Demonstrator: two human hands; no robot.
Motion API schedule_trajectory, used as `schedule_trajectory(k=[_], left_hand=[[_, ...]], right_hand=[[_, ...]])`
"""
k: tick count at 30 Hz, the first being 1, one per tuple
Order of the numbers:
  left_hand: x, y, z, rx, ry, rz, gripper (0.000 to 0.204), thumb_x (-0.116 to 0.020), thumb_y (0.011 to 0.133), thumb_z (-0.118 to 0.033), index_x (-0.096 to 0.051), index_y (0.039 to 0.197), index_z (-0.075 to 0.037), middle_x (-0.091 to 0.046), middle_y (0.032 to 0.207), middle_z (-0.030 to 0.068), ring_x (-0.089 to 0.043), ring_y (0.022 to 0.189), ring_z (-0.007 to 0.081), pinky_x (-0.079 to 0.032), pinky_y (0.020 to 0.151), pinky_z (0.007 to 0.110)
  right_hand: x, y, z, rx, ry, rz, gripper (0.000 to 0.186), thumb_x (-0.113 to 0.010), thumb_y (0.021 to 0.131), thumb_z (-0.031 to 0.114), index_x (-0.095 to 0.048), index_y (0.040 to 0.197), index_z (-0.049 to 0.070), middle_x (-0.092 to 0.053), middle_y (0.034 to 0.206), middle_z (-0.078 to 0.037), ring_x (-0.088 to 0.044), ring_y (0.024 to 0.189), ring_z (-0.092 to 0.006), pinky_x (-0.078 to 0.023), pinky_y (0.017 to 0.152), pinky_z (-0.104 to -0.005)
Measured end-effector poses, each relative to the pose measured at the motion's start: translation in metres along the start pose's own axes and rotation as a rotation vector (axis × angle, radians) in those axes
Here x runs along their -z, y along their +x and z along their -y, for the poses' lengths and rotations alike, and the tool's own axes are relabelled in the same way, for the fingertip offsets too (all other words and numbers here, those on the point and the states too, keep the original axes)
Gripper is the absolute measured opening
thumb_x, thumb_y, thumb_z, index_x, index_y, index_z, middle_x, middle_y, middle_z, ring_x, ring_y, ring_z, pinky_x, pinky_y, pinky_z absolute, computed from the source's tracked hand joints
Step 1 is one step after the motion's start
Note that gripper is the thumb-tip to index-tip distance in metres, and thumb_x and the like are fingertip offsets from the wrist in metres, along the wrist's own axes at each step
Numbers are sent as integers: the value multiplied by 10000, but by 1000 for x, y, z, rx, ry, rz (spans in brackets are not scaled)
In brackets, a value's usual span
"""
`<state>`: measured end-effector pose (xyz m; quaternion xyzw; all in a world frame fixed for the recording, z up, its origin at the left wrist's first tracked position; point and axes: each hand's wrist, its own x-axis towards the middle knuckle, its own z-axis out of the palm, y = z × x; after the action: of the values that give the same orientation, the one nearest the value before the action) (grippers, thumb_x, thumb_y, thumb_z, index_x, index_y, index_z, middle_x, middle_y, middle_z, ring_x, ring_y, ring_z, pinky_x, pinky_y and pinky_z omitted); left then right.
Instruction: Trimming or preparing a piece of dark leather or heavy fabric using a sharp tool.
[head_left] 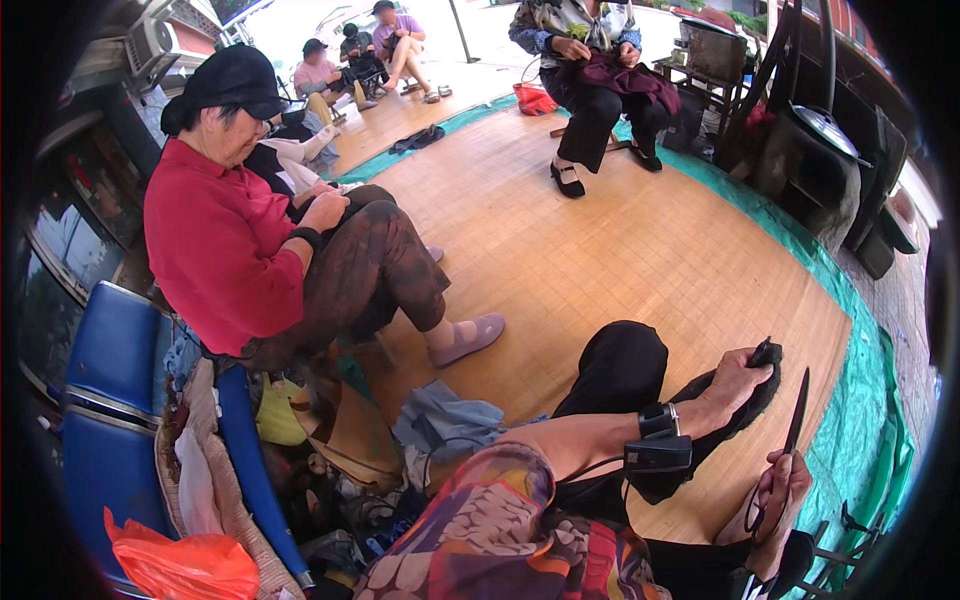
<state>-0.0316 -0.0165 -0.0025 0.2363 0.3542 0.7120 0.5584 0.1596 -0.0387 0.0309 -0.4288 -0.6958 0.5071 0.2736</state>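
My left hand (732,388) reaches out over my black-trousered legs, its fingers closed on a dark, cloth-like piece (768,388). Part of that piece sticks up past the thumb, and the rest hangs below the hand. To the right and nearer me, my right hand (784,492) grips a pair of black scissors (798,412) by the handle. Their pointed end rises upward, a little apart from the dark piece. Fingers cover much of the scissors' handle.
A person in red (215,240) sits at my left beside blue seats (115,345). Bags and loose cloths (445,420) pile up between us. An orange plastic bag (180,560) lies near. Another seated person (600,80) works ahead. Green sheeting (865,400) borders the tan mat (560,250).
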Motion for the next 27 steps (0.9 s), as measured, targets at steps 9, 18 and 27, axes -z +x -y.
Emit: schedule_trajectory(k=[9,18,27], left_hand=[[-1,-1,6,12,-33,30,57,-571,858,-102,-594,864,-51,-565,724,-38,-498,609,36,-410,531,204],[1,1,6,-5,-28,3,75,-575,859,-113,-606,904,-62,-568,758,-41,-504,670,44,-417,598,198],[-4,-3,0,-14,-5,22,84,-571,859,-104,-598,917,-48,-580,771,-29,-523,675,45,-436,597,203]], right_hand=[[2,2,2,-51,-127,-12,510,-551,827,530,-529,734,29,-410,460,14,-345,377,-49,-235,365,-213],[4,0,3,-49,-200,-21,556,-552,799,581,-502,683,39,-424,461,7,-383,401,-68,-271,382,-231],[1,0,3,-44,-181,-19,523,-557,817,544,-525,722,31,-429,472,6,-380,403,-67,-259,388,-222]])
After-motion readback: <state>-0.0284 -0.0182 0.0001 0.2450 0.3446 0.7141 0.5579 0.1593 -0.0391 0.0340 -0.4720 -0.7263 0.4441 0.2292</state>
